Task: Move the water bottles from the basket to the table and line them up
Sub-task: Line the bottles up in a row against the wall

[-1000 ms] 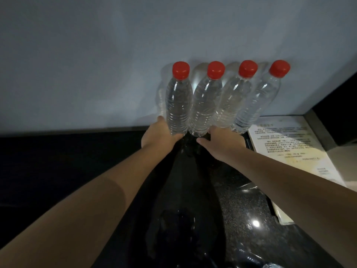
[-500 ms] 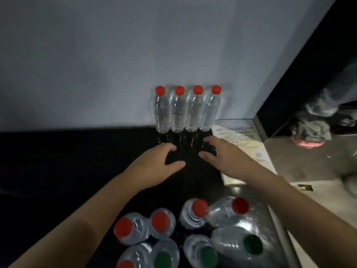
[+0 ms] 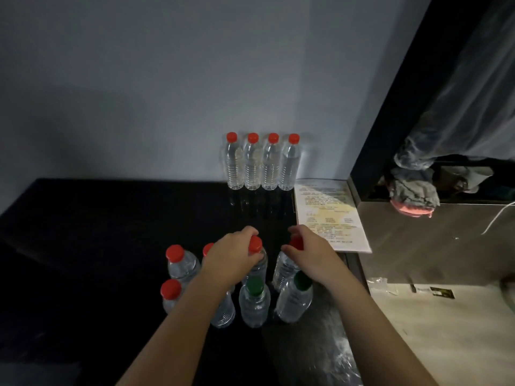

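Head view, bottle [image 3: 255, 244] neck inside left grip [image 3: 231, 257]

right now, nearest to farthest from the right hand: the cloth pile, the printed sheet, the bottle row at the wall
1. Printed sheet, just beyond the right hand.
2. Bottle row at the wall, ahead, slightly left.
3. Cloth pile, far right.

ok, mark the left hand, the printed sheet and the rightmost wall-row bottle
left hand [image 3: 232, 259]: head view, back of the hand.
printed sheet [image 3: 328, 215]: head view, middle of the page.
rightmost wall-row bottle [image 3: 289, 169]: head view, ribbed body.
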A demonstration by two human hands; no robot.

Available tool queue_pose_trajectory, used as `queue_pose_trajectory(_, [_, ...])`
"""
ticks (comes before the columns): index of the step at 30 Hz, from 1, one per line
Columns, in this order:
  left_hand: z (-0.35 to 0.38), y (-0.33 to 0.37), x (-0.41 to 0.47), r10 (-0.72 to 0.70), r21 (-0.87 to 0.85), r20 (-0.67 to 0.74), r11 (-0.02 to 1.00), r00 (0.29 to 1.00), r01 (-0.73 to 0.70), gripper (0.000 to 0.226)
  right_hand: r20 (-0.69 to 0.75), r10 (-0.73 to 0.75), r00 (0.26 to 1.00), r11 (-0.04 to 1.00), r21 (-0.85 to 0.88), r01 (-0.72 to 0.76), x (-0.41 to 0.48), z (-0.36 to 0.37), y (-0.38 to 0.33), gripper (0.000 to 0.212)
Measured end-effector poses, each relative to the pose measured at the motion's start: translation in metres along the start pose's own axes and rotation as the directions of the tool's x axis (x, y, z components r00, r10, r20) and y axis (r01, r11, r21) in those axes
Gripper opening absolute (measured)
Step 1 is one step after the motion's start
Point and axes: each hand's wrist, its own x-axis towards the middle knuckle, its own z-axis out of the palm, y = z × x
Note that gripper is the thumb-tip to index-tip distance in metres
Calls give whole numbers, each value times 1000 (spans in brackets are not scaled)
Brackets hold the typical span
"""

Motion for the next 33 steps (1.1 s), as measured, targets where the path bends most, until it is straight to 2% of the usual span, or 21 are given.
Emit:
queue_pose_trajectory(4, [10, -3, 2, -52, -82, -33, 995, 998, 49, 29, -21, 68, 997, 997, -20, -69, 2, 5, 11, 38])
queue_pose_trajectory(8, [15, -5, 4, -67, -137, -44, 989, 997, 61, 21, -81, 61, 995, 997, -46, -65, 2, 11, 16, 24])
queue_pose_trajectory(13, [14, -7, 8, -96, -119, -115, 989, 989, 83, 18, -145, 20, 989, 998, -62, -29, 3, 15, 7, 24])
queue_pose_trajectory(19, [-30, -26, 9, -100, -262, -258, 965, 961, 30, 21, -258, -38, 965, 999, -2, 39, 17, 16, -40, 27])
queue_pose_trajectory(25, [-89, -82, 7, -128, -434, -409, 898, 904, -69, 19, -312, -48, 949, 994, 75, 75, 42, 38, -98, 29])
queue_pose_trajectory(33, [-114, -177, 4, -155, -452, -402, 891, 902, -48, 13, -263, -41, 964, 989, 125, 76, 67, 96, -155, 17])
